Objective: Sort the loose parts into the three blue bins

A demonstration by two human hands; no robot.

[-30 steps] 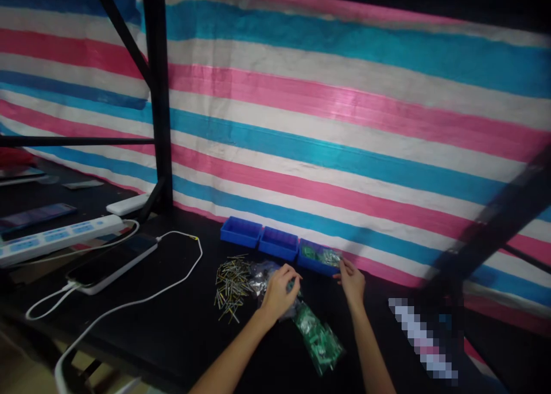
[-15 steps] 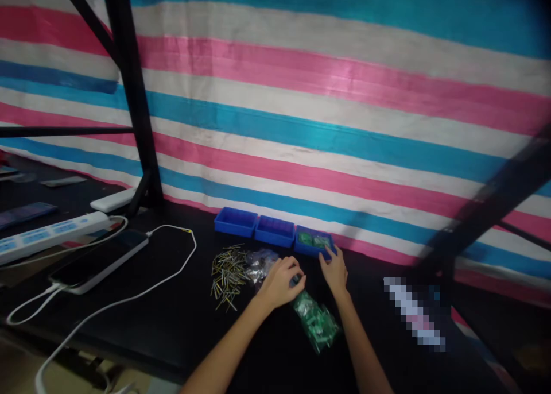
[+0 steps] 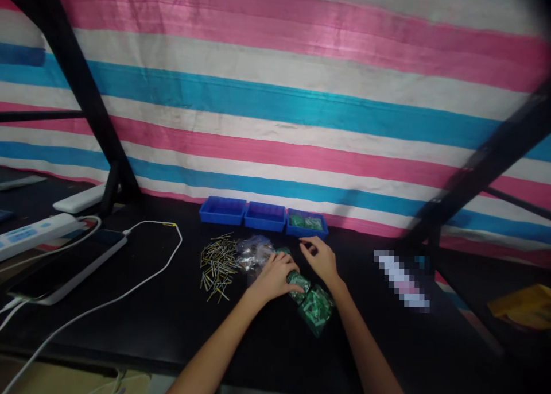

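My left hand (image 3: 275, 276) lies over a row of small clear bags with green contents, its thumb and fingers around one green packet (image 3: 300, 283). Another green packet (image 3: 317, 308) lies just nearer to me. My right hand (image 3: 321, 259) is in front of the right blue tray (image 3: 306, 231), its fingers bent and apart, with nothing visible in them. Several green packets (image 3: 303, 221) lie inside that tray. Left of my left hand are a crumpled clear bag (image 3: 253, 251) with shiny contents and a loose pile of thin metal pins (image 3: 219, 266), some yellowish.
A middle blue tray (image 3: 264, 217) and a left blue tray (image 3: 222, 211) stand in line along the striped sheet (image 3: 258, 135). At left are a phone-like device (image 3: 73, 265), a white cable (image 3: 142, 282) and a power strip (image 3: 38, 236). A blurred-out strip (image 3: 402, 282) lies at right.
My right hand has drawn back from the right tray. My left hand has flattened and lowered onto the green packets. The camera view has shifted right and down.
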